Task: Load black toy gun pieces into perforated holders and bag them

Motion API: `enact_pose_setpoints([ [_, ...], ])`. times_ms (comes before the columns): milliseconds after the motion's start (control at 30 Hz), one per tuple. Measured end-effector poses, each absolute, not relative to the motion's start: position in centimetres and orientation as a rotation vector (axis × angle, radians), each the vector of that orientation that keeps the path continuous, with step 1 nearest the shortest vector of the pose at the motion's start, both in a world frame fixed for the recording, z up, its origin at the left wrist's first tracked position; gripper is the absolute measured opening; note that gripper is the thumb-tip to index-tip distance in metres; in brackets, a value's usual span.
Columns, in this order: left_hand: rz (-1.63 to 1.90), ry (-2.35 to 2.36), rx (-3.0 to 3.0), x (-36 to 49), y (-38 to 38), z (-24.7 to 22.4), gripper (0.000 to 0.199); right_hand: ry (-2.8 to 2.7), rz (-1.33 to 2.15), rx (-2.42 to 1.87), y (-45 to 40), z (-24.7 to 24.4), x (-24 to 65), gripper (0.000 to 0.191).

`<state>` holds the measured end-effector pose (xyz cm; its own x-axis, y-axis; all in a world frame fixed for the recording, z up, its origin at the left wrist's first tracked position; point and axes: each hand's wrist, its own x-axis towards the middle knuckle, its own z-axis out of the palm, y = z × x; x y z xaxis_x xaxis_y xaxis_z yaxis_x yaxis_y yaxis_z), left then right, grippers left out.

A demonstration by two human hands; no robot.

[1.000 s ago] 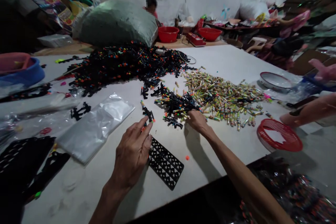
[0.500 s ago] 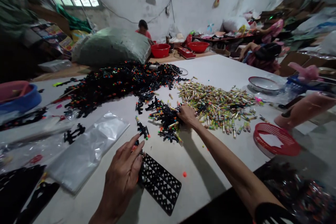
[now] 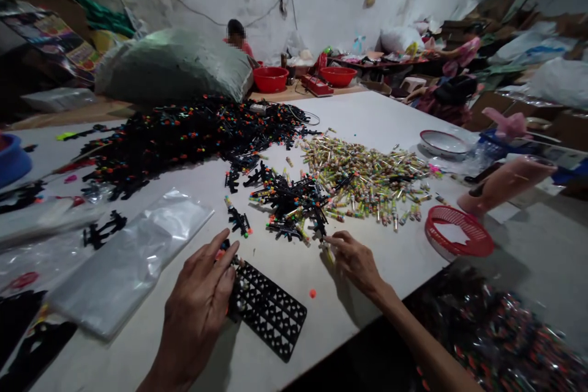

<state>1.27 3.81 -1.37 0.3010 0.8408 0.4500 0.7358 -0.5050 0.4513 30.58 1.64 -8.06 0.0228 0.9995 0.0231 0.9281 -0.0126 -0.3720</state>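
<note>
From the head camera, the left hand (image 3: 195, 301) sits at the top corner of a black plastic grid (image 3: 267, 309) lying flat on the white bench (image 3: 381, 260). Its fingers (image 3: 215, 251) are curled and close together over the grid's edge. Something small with coloured ends seems to be in them, but the view there is too dark and crowded to be sure. The right hand (image 3: 356, 261) is just beside the grid, its thumb and fingers pinching a small striped tube (image 3: 327, 253).

Above the hands lies a tangle of black strips and tubes (image 3: 289, 203), touching a heap of striped tubes (image 3: 367, 180). A bigger heap of black strips with coloured beads (image 3: 184, 138) spreads behind them. A single orange bead (image 3: 313, 293) lies near the grid, and a clear plastic bag (image 3: 131, 263) lies to its left.

Further right are a red round basket (image 3: 459, 233) and a white bowl (image 3: 443, 142). Beyond the bench, a seated person (image 3: 236, 35) is partly hidden by a large sack (image 3: 174, 64), near two red basins (image 3: 270, 78). The print on a poster (image 3: 50, 40) at the upper left is too small to read.
</note>
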Motion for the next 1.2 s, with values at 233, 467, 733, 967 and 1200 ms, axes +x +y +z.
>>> enact_pose_setpoints([
  [233,0.928,1.475,2.429,1.2,3.8,-0.9,0.038,-1.640,0.629,-2.225,4.4,-8.9,29.8,0.007],
  [467,0.858,1.499,2.449,1.6,3.5,-0.3,0.037,-1.163,1.272,-1.523,4.1,-8.2,24.5,0.017],
  [733,0.854,1.503,2.489,1.8,3.5,-0.2,0.037,-1.462,1.341,-1.353,7.5,-8.8,16.1,0.011],
  [967,0.830,1.505,2.539,2.2,3.8,-0.5,0.043,-2.243,0.800,-1.620,7.0,-8.0,14.7,0.022],
  [1200,0.925,1.550,2.511,2.3,4.0,-0.6,0.039,-2.093,0.483,-2.170,9.7,-6.1,22.8,0.030],
])
